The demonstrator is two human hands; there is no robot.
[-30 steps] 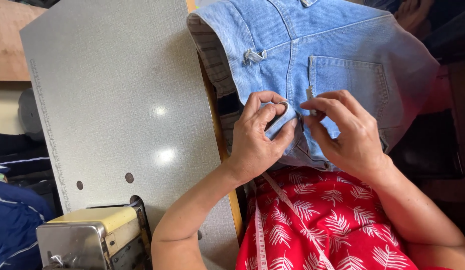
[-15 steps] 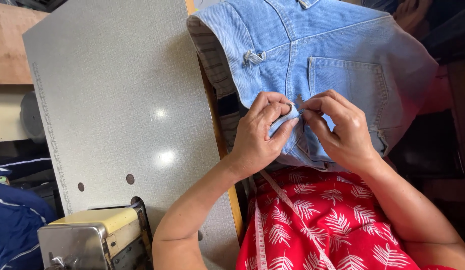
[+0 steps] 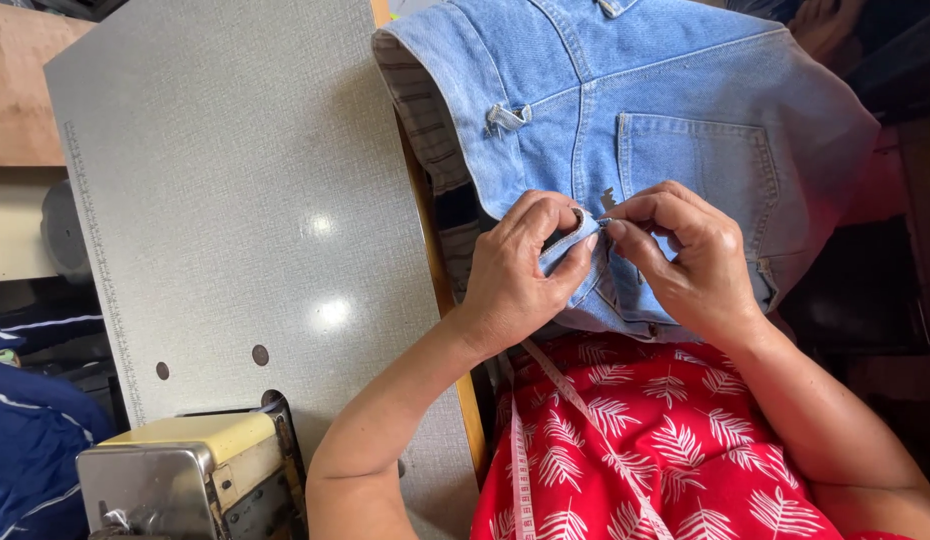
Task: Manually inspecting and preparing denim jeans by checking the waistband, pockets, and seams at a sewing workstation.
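We see the pale blue denim garment (image 3: 625,120) spread over the lap at about one o'clock from the frame's centre, its back pocket (image 3: 695,160) facing up and a belt loop (image 3: 507,117) at its eleven o'clock. Our left hand (image 3: 520,275) curls tight, thumb and forefinger pinching a fold of the denim's edge. Our right hand (image 3: 685,265), at three o'clock from the left and nearly touching it, has its fingertips closed on something thin at the same fold; whether that is a needle or a pin we cannot tell. A tape measure (image 3: 555,400) trails at six o'clock over the red leaf-print cloth (image 3: 675,450). The grey speckled table (image 3: 235,200) lies at nine o'clock, with a sewing machine (image 3: 185,480) at seven o'clock.
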